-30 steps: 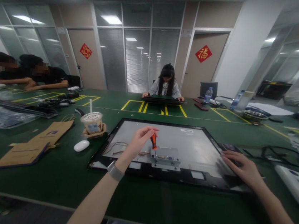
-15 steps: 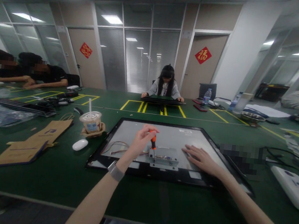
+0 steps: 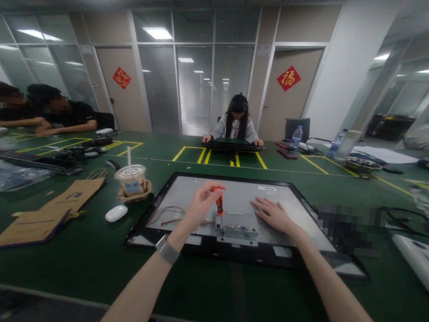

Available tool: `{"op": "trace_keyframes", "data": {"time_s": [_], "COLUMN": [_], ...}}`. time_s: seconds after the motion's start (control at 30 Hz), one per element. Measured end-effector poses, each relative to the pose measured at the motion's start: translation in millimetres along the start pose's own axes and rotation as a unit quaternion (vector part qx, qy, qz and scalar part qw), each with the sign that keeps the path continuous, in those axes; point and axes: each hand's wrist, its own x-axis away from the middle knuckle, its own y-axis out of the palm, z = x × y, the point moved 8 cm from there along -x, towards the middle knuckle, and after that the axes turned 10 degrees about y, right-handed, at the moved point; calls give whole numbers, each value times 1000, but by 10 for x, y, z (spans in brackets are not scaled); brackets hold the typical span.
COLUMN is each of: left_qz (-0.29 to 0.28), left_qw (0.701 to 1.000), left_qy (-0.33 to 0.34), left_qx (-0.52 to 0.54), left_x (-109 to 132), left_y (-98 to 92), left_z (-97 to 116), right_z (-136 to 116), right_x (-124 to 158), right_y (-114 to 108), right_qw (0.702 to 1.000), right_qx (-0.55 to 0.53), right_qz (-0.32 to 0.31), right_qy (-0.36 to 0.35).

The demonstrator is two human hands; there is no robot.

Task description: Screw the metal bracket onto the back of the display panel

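My left hand (image 3: pixel 202 201) is closed round the top of an orange and black screwdriver (image 3: pixel 219 203). The screwdriver stands nearly upright, its shaft reaching down to the left end of a metal bracket (image 3: pixel 237 234) with connector ports. That bracket sits near the front edge of a large flat panel (image 3: pixel 180 188), grey-backed with a black frame, lying on the table. My right hand (image 3: pixel 273 214) rests flat on the panel to the right of the bracket, fingers spread, holding nothing. Thin cables (image 3: pixel 170 213) lie on the panel left of the bracket. The screwdriver's tip is too small to make out.
On the green table (image 3: pixel 200 288), a white mouse (image 3: pixel 116 213), a lidded drink cup (image 3: pixel 131 178) and a paper bag (image 3: pixel 50 209) lie to the left. A white device (image 3: pixel 419 264) and cables are at right. Across the table a person (image 3: pixel 236 122) holds another dark panel (image 3: pixel 234 145).
My right hand has slid left across the panel, nearer the bracket. My left hand keeps the screwdriver at the same end of the bracket. The view has shifted slightly.
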Motion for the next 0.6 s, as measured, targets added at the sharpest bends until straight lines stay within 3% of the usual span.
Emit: {"op": "trace_keyframes", "data": {"time_s": [0.1,0.27,0.47,0.6], "left_qz": [-2,-22,-17,-34], "left_qw": [1000,995,999,998], "left_qy": [5,-21,-10,-24], "left_qx": [-14,94,29,44], "left_x": [-4,12,28,38], "left_y": [-15,65,41,80], "left_z": [0,0,34,23], "right_z": [-12,-35,-35,-41], "right_x": [20,38,38,36], "right_y": [-5,-31,-40,-40], "right_qw": [1000,1000,1000,1000], "right_qx": [-1,-3,-10,-11], "right_qz": [1,8,3,1], "right_qy": [0,5,3,-2]}}
